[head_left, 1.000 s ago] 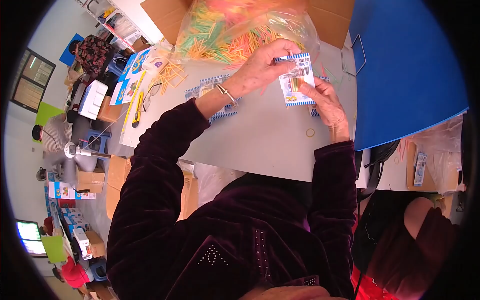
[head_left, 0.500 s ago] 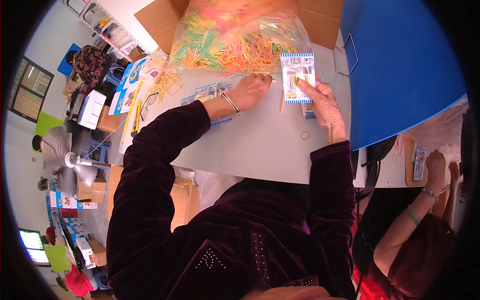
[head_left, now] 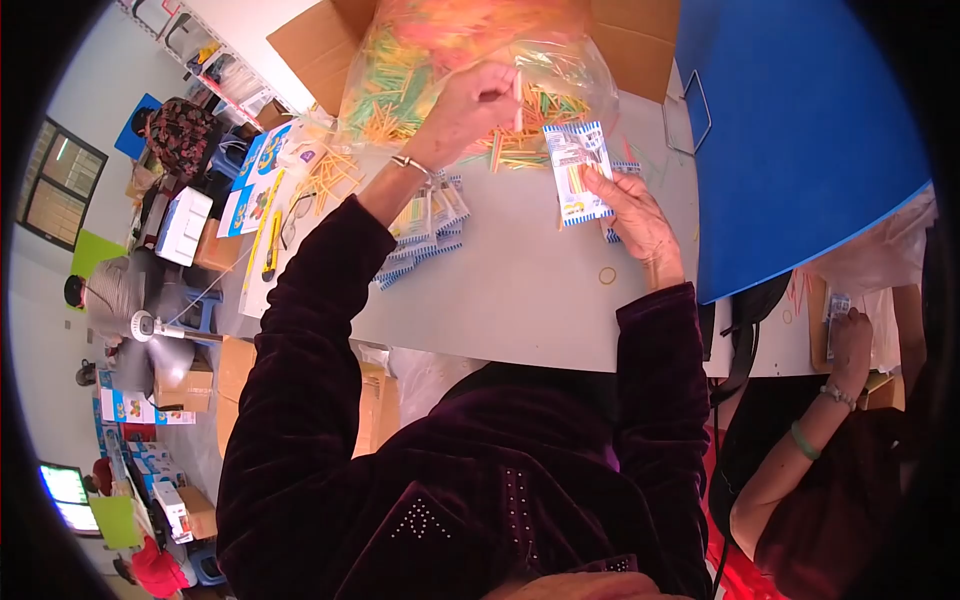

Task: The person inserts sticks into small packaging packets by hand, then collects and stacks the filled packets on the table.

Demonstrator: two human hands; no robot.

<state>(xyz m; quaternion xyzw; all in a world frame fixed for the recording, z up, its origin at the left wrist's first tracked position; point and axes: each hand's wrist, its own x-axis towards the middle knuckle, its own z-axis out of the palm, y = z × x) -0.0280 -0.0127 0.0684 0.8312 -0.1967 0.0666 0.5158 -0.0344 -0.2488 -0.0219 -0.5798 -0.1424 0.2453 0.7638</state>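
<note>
My right hand pinches a small blue-and-white printed packet by its right edge, thumb on the front, above the grey table. Coloured sticks show through the packet's window. My left hand is raised over the front of a big clear bag of coloured sticks; its thumb and fingertips are closed on a pale stick. Several similar packets lie in a pile below my left wrist. Another packet is partly hidden behind my right hand.
A rubber band lies near my right wrist. At the left are loose sticks, glasses and a yellow cutter. A blue board stands on the right. Beyond it, a co-worker's arm reaches over another table.
My left hand has gone from the packet down to the table, then up over the bag's sticks. The packet in my right hand has shifted slightly left and down. The co-worker's arms have come into view.
</note>
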